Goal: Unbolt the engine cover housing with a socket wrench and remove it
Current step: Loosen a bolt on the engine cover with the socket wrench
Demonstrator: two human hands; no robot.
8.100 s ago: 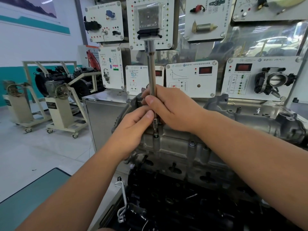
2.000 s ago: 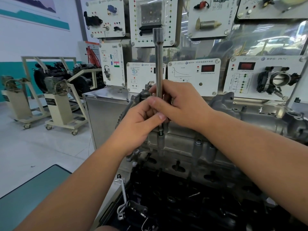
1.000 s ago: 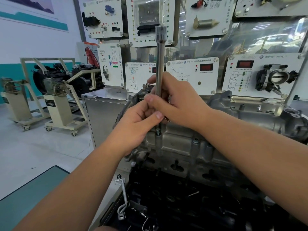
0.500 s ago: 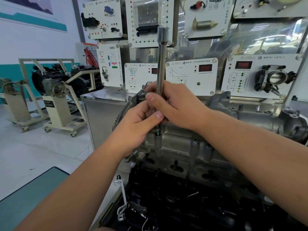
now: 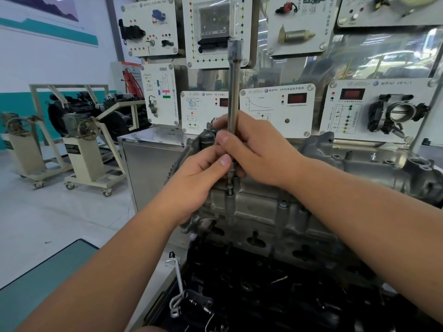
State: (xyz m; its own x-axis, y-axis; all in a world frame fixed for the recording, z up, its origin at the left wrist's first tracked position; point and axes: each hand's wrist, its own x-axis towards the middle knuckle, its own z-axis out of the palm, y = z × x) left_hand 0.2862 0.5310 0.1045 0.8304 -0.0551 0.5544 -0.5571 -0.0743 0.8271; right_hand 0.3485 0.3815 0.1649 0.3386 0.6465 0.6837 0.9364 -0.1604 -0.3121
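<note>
In the middle of the frame, a long shiny socket wrench (image 5: 233, 92) stands almost straight up. Its bottom tip sits on a small bolt (image 5: 230, 189) at the top edge of the grey metal engine cover housing (image 5: 275, 212). The tool is held upright so it lines up with the bolt and can spin it out.

The right hand (image 5: 259, 152) wraps its fingers around the lower part of the wrench and grips it tight. The left hand (image 5: 199, 173) comes up from the lower left of the frame. Its thumb and fingers pinch the thin bottom end of the tool, just above the bolt. It looks like this hand steadies the tip so it does not slip off.

The housing lies across the middle and right of the frame, still sitting on the dark engine (image 5: 263, 295) below it. More bolts (image 5: 283, 204) stick up along its edge, so I think the job is not close to finished.

Behind it, white boards (image 5: 275, 109) with car parts hang on the wall.
</note>
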